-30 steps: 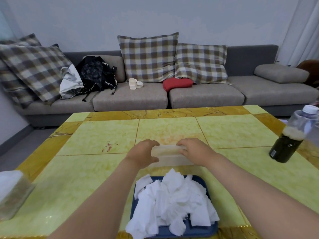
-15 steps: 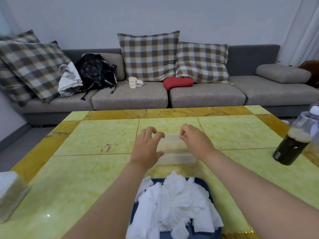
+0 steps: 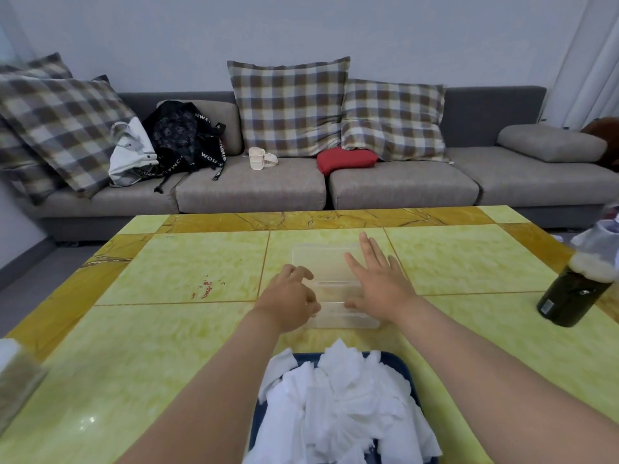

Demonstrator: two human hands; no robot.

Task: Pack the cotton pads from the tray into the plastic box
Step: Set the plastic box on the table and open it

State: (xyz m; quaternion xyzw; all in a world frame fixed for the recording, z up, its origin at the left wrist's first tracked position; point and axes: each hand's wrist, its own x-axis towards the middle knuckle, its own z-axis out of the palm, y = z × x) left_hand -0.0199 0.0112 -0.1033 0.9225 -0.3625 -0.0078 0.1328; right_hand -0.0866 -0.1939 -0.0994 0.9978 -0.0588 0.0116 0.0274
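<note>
A person at a yellow tiled table (image 3: pixel 167 329) readies a clear plastic box (image 3: pixel 335 313) for packing. It lies just beyond a blue tray (image 3: pixel 400 363) heaped with white cotton pads (image 3: pixel 338 396), and its hinged lid (image 3: pixel 318 259) is thrown back flat on the far side.

The step in hand looks to be settling the opened box. It is probably best done by pressing the lid fully down and keeping the light base from sliding, with its mouth facing the tray for short transfers.

The right hand (image 3: pixel 375 279) is spread wide and empty, fingers straight, laid over the box's right end. The left hand (image 3: pixel 288 299) sits at the left end with fingers curled and thumb against the corner. Whether it actually clasps the wall cannot be told. No pad is in the box yet.
</note>
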